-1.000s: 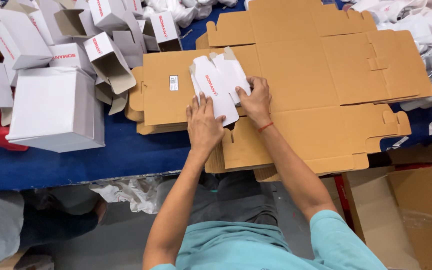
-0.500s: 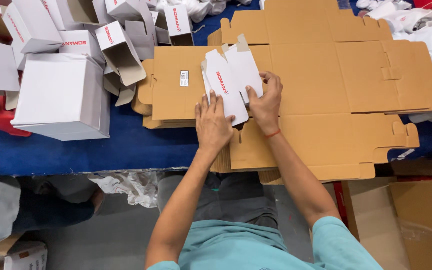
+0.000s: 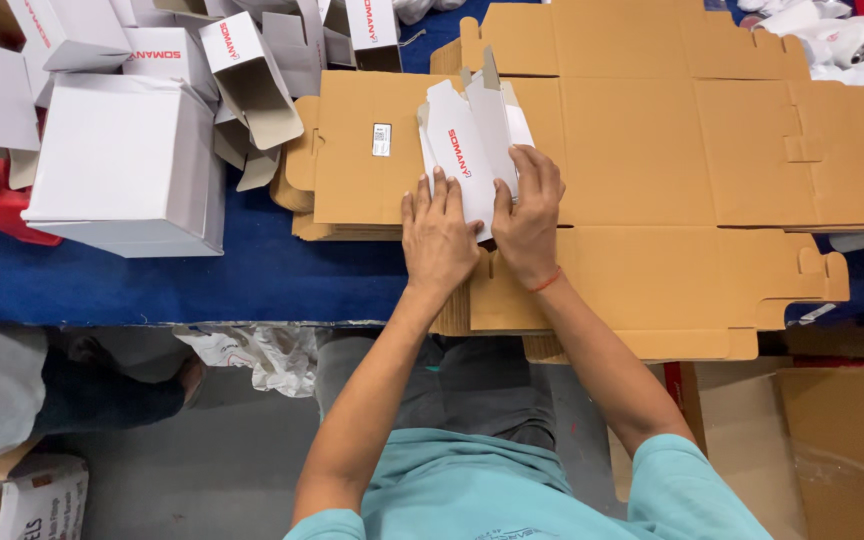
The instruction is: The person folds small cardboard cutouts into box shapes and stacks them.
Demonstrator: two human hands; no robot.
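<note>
A long table covered in deep blue cloth point(image 3: 202, 285) is spanning the scene, standing over a smooth grey concrete floor point(image 3: 222, 450); even, bright light is falling across both.

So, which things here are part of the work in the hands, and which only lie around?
In hand:
- flat white carton, pressed down by left hand and right hand
- brown cardboard sheets under it

Lying about:
- folded white boxes
- crumpled plastic on the floor
- blue table cover
</note>
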